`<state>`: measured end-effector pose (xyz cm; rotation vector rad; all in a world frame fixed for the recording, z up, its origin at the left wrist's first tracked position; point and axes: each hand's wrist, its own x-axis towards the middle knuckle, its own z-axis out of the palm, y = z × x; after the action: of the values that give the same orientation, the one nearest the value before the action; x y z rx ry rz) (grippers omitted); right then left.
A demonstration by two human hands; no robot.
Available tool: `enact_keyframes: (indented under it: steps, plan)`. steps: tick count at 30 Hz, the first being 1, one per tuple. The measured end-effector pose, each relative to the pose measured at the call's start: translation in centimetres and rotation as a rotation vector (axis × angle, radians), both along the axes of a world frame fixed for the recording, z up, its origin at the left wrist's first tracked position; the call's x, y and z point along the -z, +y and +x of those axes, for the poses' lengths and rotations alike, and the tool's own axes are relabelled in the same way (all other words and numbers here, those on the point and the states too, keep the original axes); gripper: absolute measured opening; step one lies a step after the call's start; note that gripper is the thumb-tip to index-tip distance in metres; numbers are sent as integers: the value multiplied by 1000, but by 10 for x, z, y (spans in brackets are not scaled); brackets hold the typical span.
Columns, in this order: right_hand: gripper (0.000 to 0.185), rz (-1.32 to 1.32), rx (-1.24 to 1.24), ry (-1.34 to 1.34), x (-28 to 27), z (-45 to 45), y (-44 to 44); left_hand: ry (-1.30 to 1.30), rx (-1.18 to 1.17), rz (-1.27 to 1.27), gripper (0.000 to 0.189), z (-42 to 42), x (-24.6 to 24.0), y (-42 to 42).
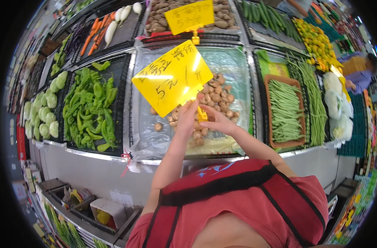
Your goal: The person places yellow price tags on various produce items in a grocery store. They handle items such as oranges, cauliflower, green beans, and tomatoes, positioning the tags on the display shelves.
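Observation:
My left hand (187, 112) grips the lower corner of a yellow price sign (173, 77), which bears handwriting and tilts over the produce. The fingers of my right hand (219, 120) are on the yellow plastic clip (202, 115) at the foot of the sign's stem. Below both hands, brown mushrooms (218, 96) lie heaped on clear plastic sheeting (146, 124) in a black crate. The sign and my hands hide part of the heap. One mushroom (157, 126) rests apart, to the left.
Green peppers (91, 108) fill the crate on the left. To the right are green beans (286, 113) in a brown basket (271, 136). Behind, another yellow sign (190, 17) stands clipped before brown tubers (159, 23). A person (358, 71) is at the far right.

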<state>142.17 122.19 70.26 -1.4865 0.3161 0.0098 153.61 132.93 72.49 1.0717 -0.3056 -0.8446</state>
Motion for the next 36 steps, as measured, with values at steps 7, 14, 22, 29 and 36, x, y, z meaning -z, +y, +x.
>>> enact_keyframes:
  steps: [7, 14, 22, 29, 36]
  plan:
    - [78, 116, 319, 67, -20, -53, -17, -61, 258, 60, 28, -64, -20, -39]
    - [67, 113, 701, 116, -18, -107, -61, -225, 218, 209, 30, -117, -34, -105]
    - [63, 0, 466, 179, -17, -178, -188, -109, -67, -198, 38, -207, -55, -225]
    - [49, 133, 532, 78, -25, -173, -280, -94, 44, -63, 43, -215, -70, -310]
    - [40, -144, 581, 138, -8, -153, -354, -86, 189, -7, 41, -191, -57, -391]
